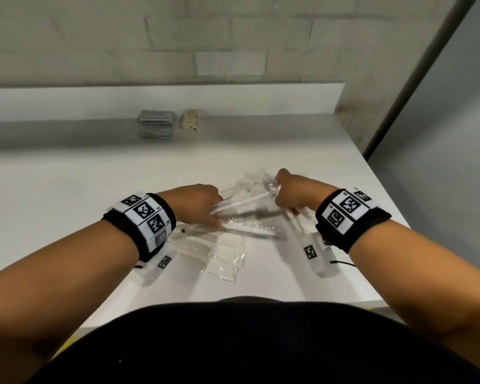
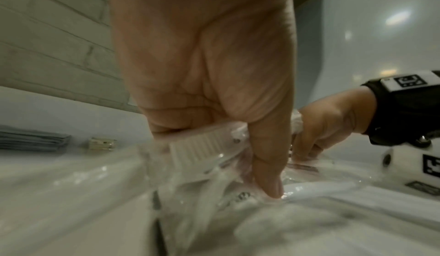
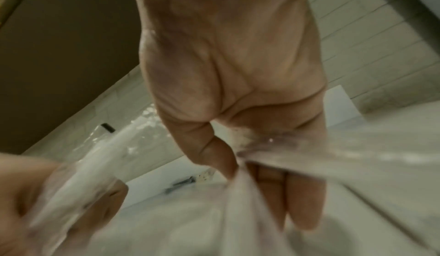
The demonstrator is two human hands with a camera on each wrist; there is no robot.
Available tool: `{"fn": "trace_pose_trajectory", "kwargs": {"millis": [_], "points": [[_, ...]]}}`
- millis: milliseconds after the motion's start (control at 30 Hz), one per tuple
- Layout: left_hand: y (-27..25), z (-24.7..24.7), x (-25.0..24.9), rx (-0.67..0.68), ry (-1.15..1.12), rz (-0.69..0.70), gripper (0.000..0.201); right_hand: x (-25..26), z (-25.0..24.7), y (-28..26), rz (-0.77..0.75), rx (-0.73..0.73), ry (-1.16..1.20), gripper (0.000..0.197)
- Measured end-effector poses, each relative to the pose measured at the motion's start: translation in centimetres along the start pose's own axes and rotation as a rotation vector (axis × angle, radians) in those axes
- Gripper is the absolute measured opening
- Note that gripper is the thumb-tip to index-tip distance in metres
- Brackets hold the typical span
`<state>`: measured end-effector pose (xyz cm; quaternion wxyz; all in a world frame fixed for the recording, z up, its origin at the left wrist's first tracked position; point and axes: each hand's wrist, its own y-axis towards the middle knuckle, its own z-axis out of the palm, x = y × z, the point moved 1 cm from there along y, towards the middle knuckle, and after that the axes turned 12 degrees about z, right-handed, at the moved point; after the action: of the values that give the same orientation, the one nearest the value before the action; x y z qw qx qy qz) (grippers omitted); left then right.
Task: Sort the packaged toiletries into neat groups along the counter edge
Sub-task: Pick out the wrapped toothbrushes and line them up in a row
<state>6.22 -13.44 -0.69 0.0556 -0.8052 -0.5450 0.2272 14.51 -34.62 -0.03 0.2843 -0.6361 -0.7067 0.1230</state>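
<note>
A clear-wrapped toothbrush (image 1: pixel 244 203) is lifted just above the white counter (image 1: pixel 67 195), slanting between the two hands. The left hand (image 1: pixel 198 202) has its fingers curled round the toothbrush's near end; the left wrist view shows the bristled head (image 2: pixel 192 150) under the curled fingers, with the thumb (image 2: pixel 267 166) pointing down into the crinkled wrappers beneath. The right hand (image 1: pixel 294 191) pinches the twisted plastic at the toothbrush's far end between thumb and fingertips; in the right wrist view, the fingers (image 3: pixel 302 200) are bent round a blurred fold of clear film, so the exact grip there is hard to read.

Directly under the toothbrush lies a second wrapped toothbrush (image 1: pixel 250 231) flat on the counter. Nearer the person than the toothbrush, and below the left wrist, three wrapped combs (image 1: pixel 205 248) lie side by side in overlapping clear sleeves. Another wrapped comb (image 1: pixel 234 188) lies just beyond the toothbrush, between the hands. More clear packets sit under the right hand, too blurred to name.

Well beyond the toothbrush, against the counter's raised back ledge, stands a stack of grey flat packets (image 1: pixel 155 124), and just right of it a smaller stack of beige packets (image 1: pixel 190 120). Both wrists wear black bands with white marker blocks (image 1: pixel 147 214).
</note>
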Motion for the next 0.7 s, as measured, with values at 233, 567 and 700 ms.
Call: {"fn": "trace_pose_trajectory", "kwargs": {"millis": [233,567,700], "points": [[2.4,-6.0,1.8,-0.159,-0.102,-0.133,0.022,0.4,-5.2,4.2,-0.046,-0.009,0.642,0.059],[10.6,-9.1,7.2,-0.256,-0.293,-0.379,0.041,2.0,-10.0,13.0,-0.002,-0.2,0.368,0.058],[14.9,-8.6,8.8,-0.266,-0.363,-0.386,0.042,2.1,-10.0,16.7,0.005,-0.221,0.273,0.053]]}}
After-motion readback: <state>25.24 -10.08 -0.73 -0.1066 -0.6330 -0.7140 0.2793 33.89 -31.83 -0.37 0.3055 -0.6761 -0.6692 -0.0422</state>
